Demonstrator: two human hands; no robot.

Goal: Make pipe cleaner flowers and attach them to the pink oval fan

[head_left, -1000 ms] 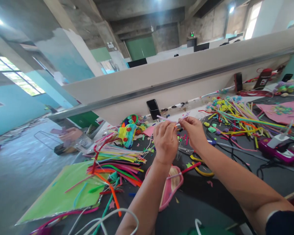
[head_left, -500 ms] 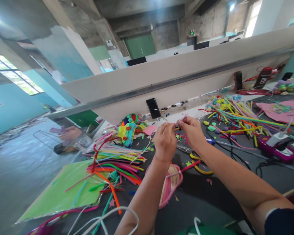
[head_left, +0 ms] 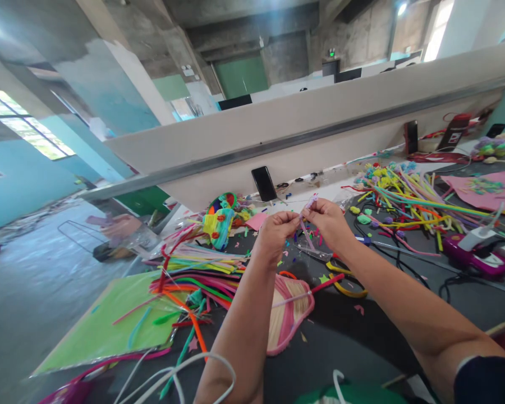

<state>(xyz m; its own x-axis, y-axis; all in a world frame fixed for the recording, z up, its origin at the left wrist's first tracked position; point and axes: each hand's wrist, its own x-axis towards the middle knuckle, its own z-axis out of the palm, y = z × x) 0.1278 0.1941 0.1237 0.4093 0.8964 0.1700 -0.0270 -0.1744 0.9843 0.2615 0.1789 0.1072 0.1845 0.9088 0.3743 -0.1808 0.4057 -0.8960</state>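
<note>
A light purple pipe cleaner (head_left: 307, 233) is pinched between both hands above the dark table, one part hanging down and a small bent part sticking up. My left hand (head_left: 275, 233) is closed, thumb and forefinger pressed together at its left side. My right hand (head_left: 326, 221) grips it from the right. Below them lie scissors with yellow handles (head_left: 350, 292), partly hidden by my right forearm. A pink-edged, striped pipe-cleaner piece (head_left: 292, 314) rests nearer to me, partly behind my left forearm, with a red pipe cleaner (head_left: 328, 283) across it.
Bundled coloured pipe cleaners (head_left: 206, 280) and a green sheet (head_left: 109, 325) lie left. A yellow-and-blue craft piece (head_left: 219, 227) sits behind them. A phone (head_left: 264, 184) leans on the partition. More pipe cleaners (head_left: 412, 202) and a purple power strip (head_left: 482, 255) with cables lie right.
My left hand has turned and shifted slightly left, so its thumb and forefinger now show. The hanging part of the purple pipe cleaner has come into sight between the hands.
</note>
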